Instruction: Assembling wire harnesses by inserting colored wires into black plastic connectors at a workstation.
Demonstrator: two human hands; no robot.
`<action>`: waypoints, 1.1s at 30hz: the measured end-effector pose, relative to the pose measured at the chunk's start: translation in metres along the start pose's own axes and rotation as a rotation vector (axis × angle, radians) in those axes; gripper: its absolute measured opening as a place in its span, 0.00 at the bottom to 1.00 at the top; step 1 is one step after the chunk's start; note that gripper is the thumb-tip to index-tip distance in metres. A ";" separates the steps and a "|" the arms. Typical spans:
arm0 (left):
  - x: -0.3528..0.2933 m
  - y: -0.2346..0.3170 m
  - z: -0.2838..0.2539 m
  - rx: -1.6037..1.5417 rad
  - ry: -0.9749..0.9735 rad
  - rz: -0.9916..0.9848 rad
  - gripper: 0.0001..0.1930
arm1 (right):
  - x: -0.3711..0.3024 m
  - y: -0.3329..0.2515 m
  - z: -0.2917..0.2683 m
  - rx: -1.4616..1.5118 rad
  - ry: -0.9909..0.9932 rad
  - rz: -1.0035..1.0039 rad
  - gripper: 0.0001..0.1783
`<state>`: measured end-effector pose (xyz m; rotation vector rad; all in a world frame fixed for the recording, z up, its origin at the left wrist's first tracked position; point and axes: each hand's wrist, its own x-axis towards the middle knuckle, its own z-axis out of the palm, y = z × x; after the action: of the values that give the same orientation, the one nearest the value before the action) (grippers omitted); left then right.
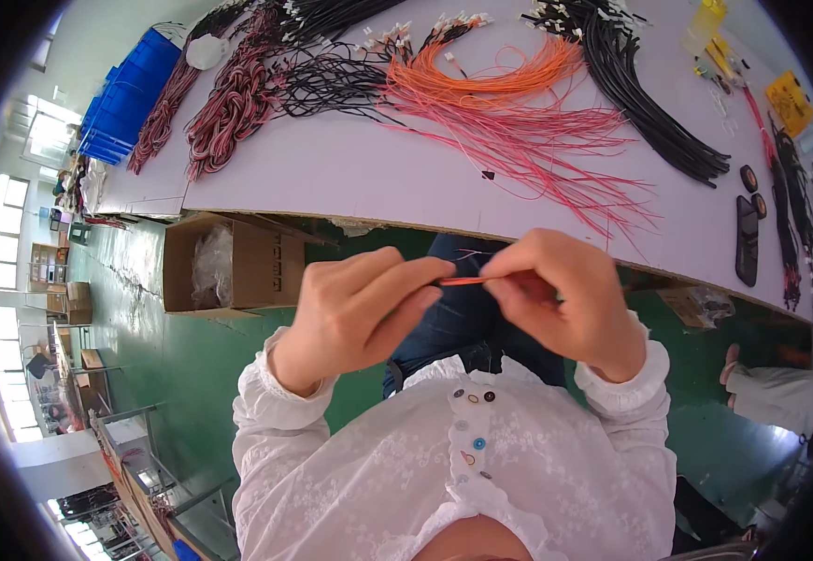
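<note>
Left hand [355,313] and right hand [565,304]: each grip pinching red-orange wire [463,280], span straight between. Pink bundle [519,154] on table [332,178] beyond.

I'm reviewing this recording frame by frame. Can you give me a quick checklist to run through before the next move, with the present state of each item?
1. Left hand pinching the orange-red strand: ok.
2. Right hand pinching it too: ok.
3. Strand straight between the hands: ok, the short visible stretch looks straight.
4. Strand held over the tabletop: not ok, it is in front of the table's edge, above the jeans.
5. Strand's ends in sight: cannot tell, fingers cover much of it.
6. Pink wires neatly gathered: not ok, their ends fan out loosely.
</note>
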<state>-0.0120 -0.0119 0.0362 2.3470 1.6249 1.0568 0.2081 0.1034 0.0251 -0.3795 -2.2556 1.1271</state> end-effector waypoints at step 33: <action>0.016 0.013 0.010 -0.203 0.008 -0.148 0.07 | 0.002 0.002 0.001 -0.110 0.215 -0.161 0.08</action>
<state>0.0071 -0.0013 0.0419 2.0639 1.5835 1.1424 0.2062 0.1049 0.0240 -0.3389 -2.1217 0.8416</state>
